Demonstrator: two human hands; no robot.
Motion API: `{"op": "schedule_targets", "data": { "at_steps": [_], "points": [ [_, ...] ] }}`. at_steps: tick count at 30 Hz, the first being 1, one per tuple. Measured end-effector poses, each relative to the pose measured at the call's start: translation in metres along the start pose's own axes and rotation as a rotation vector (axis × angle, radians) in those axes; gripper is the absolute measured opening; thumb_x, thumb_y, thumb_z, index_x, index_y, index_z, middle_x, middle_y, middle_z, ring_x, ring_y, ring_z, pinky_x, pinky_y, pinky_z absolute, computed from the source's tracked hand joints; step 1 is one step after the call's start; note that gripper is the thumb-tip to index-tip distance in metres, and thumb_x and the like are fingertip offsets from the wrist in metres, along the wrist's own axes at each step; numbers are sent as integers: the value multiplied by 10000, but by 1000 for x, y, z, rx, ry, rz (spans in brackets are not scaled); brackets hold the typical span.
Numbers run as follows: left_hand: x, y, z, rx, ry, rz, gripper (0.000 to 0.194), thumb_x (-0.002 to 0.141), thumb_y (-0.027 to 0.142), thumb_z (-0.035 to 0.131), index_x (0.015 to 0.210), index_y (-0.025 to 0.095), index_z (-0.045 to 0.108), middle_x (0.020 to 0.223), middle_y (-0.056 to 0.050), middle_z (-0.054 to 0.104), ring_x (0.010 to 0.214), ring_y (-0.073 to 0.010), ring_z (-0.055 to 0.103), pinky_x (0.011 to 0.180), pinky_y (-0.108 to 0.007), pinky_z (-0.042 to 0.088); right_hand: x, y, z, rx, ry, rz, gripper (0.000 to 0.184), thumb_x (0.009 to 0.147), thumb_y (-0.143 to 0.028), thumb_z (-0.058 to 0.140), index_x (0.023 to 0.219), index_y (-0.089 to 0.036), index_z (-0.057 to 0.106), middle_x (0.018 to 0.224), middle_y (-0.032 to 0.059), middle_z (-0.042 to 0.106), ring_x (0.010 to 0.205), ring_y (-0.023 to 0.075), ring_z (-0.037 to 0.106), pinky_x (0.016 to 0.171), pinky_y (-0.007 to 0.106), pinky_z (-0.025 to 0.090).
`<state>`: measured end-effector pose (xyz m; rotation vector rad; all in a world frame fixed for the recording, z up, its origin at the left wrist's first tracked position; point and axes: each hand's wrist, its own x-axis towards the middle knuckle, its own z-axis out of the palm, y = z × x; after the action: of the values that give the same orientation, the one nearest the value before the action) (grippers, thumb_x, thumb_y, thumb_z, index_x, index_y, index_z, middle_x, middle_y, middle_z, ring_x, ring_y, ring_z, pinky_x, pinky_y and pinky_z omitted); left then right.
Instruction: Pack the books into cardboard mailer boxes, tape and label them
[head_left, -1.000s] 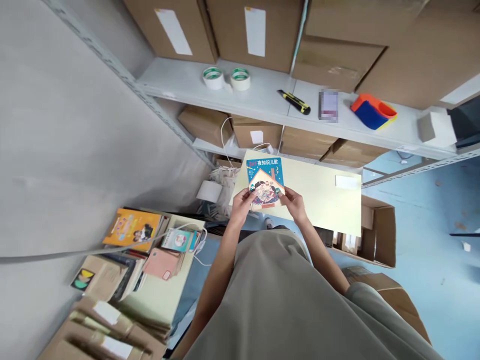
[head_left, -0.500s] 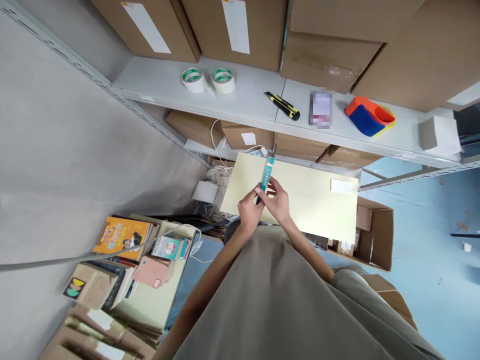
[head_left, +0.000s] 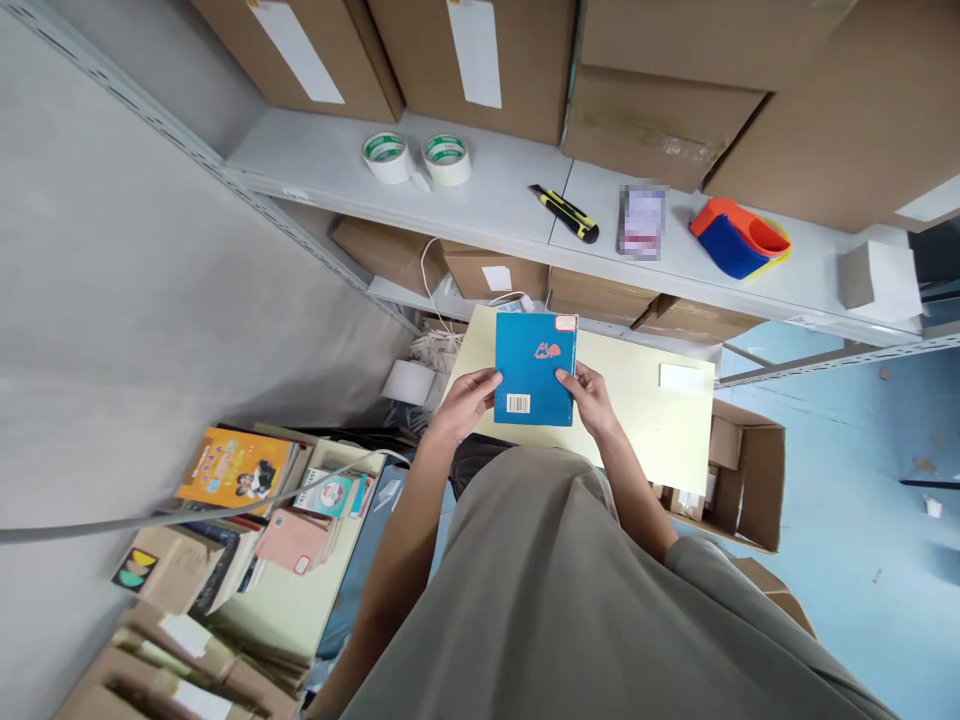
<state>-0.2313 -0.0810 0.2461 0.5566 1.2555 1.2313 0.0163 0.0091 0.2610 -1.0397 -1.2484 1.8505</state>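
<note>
I hold a small blue book with both hands above a pale yellow table. Its back cover faces me, with a barcode at the lower left, a red drawing and a small sticker at the top right corner. My left hand grips the book's left edge, thumb on the cover. My right hand grips the right edge the same way. A small white card lies on the table to the right.
The grey shelf carries two tape rolls, a yellow-black utility knife, a red-blue tape dispenser and cardboard boxes. Stacks of books lie at lower left. An open carton stands right of the table.
The book was front cover up, was turned edge-on half a second ago, and now shows its back cover. Both hands shifted to its side edges.
</note>
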Motion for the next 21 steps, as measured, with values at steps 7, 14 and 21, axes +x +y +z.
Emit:
{"op": "schedule_targets", "data": {
  "at_steps": [7, 14, 21],
  "points": [
    [-7, -2, 20, 24, 176, 83, 749, 624, 760, 1096, 1066, 178, 932, 1010, -107, 901, 991, -315, 849, 871, -401, 718, 13, 16, -12, -95, 93, -37, 857, 774, -908, 929, 1301, -236, 856, 1305, 138, 900, 1230, 393, 853, 1091, 550, 720],
    [-10, -2, 61, 233, 299, 307, 484, 836, 583, 1005, 1136, 208, 945, 1087, -93, 917, 1113, -375, 864, 1041, -461, 686, 4, 17, 21, -172, 127, -131, 955, 833, -887, 889, 1517, -229, 782, 1601, 177, 773, 1455, 406, 771, 1204, 541, 678],
    [-27, -26, 88, 464, 262, 302, 491, 879, 494, 978, 1315, 274, 922, 1256, -97, 915, 1228, -376, 858, 1135, -478, 661, -2, 16, 42, -282, 291, -165, 607, 937, -800, 807, 1142, -229, 809, 978, 59, 846, 921, 264, 777, 804, 365, 651]
  ]
}}
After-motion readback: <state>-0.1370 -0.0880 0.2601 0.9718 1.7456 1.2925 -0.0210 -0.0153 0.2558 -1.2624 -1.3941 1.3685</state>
